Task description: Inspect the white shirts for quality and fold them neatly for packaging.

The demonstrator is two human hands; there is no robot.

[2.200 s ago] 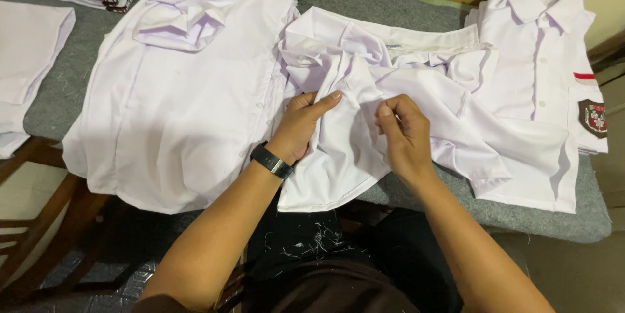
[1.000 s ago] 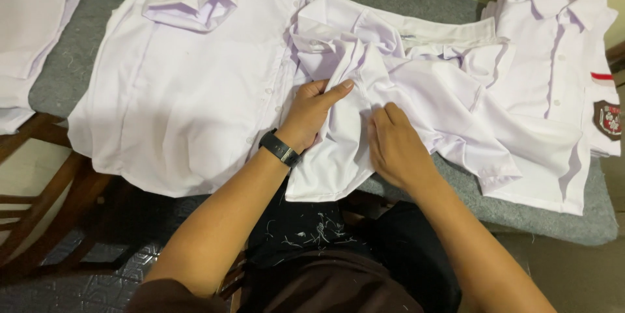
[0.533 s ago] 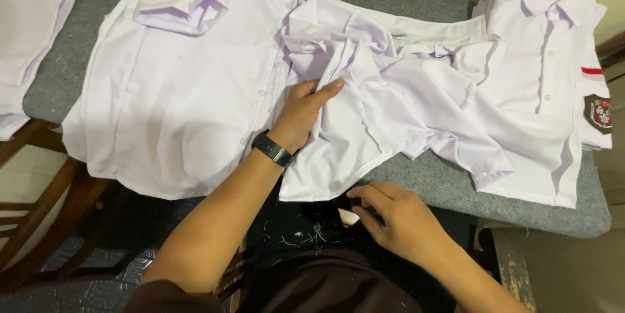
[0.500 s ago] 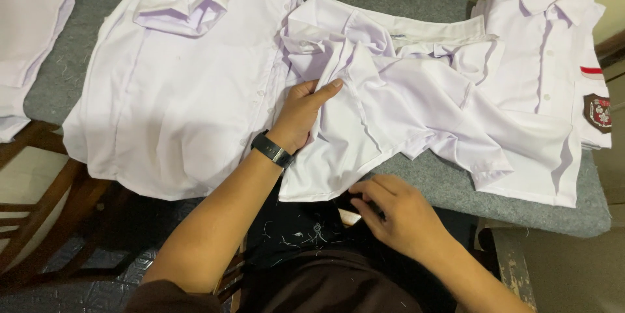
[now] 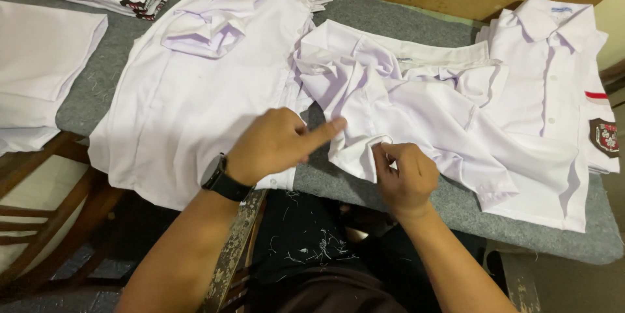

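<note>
Grey table [image 5: 390, 20]: R hand [image 5: 405, 179] pinches white shirt [image 5: 416, 111] hem.

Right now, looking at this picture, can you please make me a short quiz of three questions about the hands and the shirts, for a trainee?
1. True or false: the right hand pinches the near edge of the crumpled white shirt.
2. Where does the left hand point its index finger?
A. toward the crumpled shirt
B. toward the folded stack at the far left
C. down at the floor
3. Fill in: the left wrist wears a black ____.

Key
1. True. The fingers grip a fold at the shirt's near edge.
2. A. The finger reaches toward the crumpled shirt, above the grey table cover.
3. Watch.
</note>
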